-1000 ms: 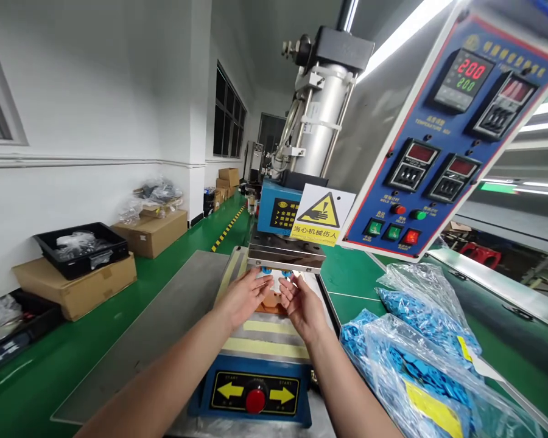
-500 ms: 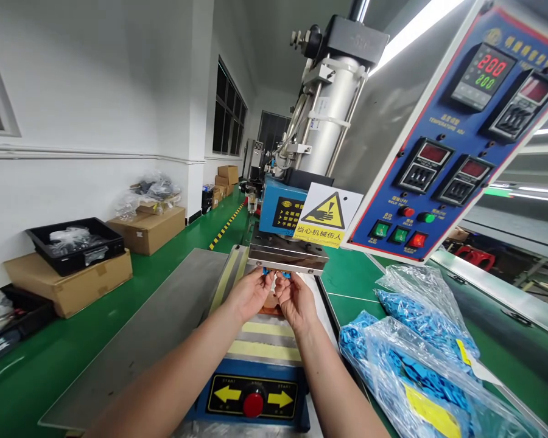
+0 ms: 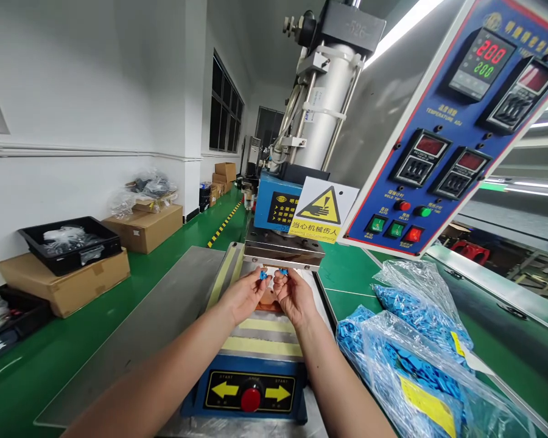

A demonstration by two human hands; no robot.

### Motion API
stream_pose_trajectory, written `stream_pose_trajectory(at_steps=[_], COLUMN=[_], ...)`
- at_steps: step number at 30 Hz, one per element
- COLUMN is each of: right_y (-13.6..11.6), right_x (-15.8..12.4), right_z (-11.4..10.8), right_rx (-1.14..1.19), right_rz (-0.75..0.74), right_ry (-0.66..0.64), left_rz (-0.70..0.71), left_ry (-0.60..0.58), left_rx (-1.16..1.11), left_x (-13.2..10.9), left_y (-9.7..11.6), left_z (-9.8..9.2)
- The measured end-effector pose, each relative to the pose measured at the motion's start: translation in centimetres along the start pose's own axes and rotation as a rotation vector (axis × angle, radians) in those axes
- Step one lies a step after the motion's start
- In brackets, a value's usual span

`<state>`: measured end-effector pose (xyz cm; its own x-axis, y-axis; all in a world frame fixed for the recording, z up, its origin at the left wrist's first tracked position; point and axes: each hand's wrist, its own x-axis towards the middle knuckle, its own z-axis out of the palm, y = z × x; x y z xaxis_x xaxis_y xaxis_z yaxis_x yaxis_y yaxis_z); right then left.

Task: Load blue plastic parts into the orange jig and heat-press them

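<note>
Working right under the press plate (image 3: 283, 254).
Left hand (image 3: 244, 296) and right hand (image 3: 293, 298) each pinching a blue part (image 3: 263, 275); could crush fingers if started early.

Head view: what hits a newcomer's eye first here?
The big tilted blue control panel at upper right, with red and green displays reading 200, and the yellow warning sign just below-left of it. At centre, the left hand and right hand each pinch a small blue part just under the press plate. Clear bags of blue parts fill the lower right.
</note>
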<state>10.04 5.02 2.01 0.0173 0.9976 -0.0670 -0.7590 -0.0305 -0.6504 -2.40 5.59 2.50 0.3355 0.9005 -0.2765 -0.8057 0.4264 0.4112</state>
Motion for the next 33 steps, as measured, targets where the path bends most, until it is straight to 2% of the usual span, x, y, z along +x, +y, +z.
stream_pose_trajectory(at_steps=[5, 9, 12, 15, 20, 24, 29, 33], right_y=[0.1, -0.2, -0.8, -1.6, -3.1, -4.3, -5.8, -8.7], right_x=[-0.9, -3.1, -5.5, -8.7, -15.5, -21.3, -28.1, -33.6], right_z=[-0.5, -1.3, -2.3, -3.9, -7.2, -10.0, -12.5, -14.1], right_rx=[-0.036, -0.182, -0.281, -0.308, -0.364, -0.335, -0.238, -0.218], right_rz=[0.106, 0.064, 0.052, 0.092, 0.193, 0.173, 0.063, -0.038], right_ry=[0.1, 0.111, 0.11, 0.108, 0.054, 0.157, 0.314, 0.529], left_rz=[0.029, 0.024, -0.01, -0.089, -0.18, -0.26, -0.421, -0.477], left_ry=[0.0, -0.004, -0.079, -0.216, -0.512, -0.656, -0.838, -0.851], left_rx=[0.169, 0.22, 0.357, 0.58, 1.001, 1.25, 1.325, 1.25], left_x=[-1.0, -2.2, -3.1, -3.9, -5.2, -6.3, -8.4, -10.6], left_y=[-0.4, -0.6, -1.2, -2.9, -7.5, -12.4, -19.6, -23.8], left_z=[-0.8, -1.1, -1.4, -1.7, -1.4, -0.2, 2.9, 4.9])
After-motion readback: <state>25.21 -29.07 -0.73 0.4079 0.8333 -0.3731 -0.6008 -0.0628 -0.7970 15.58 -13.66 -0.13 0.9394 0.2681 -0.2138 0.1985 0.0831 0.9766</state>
